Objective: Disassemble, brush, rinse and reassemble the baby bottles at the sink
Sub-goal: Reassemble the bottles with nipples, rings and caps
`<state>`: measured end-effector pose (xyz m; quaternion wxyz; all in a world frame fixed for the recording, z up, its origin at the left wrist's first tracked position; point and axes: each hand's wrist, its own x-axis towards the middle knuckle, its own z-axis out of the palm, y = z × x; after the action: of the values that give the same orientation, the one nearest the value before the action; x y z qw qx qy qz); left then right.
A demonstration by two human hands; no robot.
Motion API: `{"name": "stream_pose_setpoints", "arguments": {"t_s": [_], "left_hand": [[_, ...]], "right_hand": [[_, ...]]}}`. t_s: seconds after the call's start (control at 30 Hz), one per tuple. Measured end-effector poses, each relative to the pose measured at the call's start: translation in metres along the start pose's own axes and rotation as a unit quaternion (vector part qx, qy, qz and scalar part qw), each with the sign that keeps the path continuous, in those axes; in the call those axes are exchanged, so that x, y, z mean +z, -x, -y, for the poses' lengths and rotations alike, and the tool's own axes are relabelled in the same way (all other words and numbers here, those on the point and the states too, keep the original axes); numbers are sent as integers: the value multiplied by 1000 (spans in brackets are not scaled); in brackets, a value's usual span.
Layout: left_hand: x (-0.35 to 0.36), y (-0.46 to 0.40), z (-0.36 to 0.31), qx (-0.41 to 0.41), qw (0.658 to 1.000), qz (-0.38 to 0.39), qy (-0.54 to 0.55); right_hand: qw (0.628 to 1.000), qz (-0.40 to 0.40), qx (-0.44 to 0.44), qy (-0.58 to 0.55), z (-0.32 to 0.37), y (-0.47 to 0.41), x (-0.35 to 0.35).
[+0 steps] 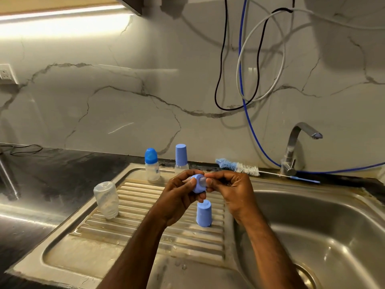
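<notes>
Holding the blue collar ring [198, 185] up over the ribbed drainboard [145, 205], your left hand [183, 197] has its fingers curled round the ring's rim while your right hand [227, 188] pinches the clear teat [202, 180] seated in its middle; both hands are grasping, neither released. The step looks like freeing the teat from the ring, so keep the ring steady in the left, and work the soft teat through a little at a time around its edge rather than tugging at the tip, which could tear or stretch it. Stay above the drainboard so that a slipped part lands on steel and not in the basin [323, 236] toward the drain at the near right. Just below your hands a blue cap [204, 213] stands on the ribs, and the emptied clear bottle [106, 200] stands inverted at the left. Two capped bottles wait at the far edge, one with a rounded blue cap [152, 163], one with a tall blue cap [181, 157]. The bottle brush [239, 166] lies along the far rim, right of them, beside the tap [295, 147]. Around the sink runs a dark bench [41, 174], backed by a veined marble wall [125, 101] with looped cables [241, 80] hanging and a bright strip light at the upper left.
</notes>
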<state>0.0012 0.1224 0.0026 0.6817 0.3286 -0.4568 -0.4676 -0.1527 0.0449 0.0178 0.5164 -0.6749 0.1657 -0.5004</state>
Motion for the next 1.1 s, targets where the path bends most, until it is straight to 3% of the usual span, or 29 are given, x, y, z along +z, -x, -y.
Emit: {"name": "stream_pose_setpoints", "arguments": {"t_s": [0.13,0.3,0.5,0.73,0.9,1.1], "left_hand": [[3,0,-1,-31,999,-22,-8],[-1,-1,-4,-73,992,-43,-89],[-6,-2,-1,-30,989,-48,-140],[-8,0,1,5,993,26,-118],[-2,-1,1,-48,994,32,-98],[-5,-1,-2,-107,980,-28,-166]], "right_hand": [[999,14,23,-41,-3,3,-2],[994,78,-26,77,-2,4,1],[993,12,-51,107,-6,2,0],[991,35,-32,128,-2,2,-4],[997,52,6,63,-2,3,-9],[989,84,-1,124,-3,7,-4]]}}
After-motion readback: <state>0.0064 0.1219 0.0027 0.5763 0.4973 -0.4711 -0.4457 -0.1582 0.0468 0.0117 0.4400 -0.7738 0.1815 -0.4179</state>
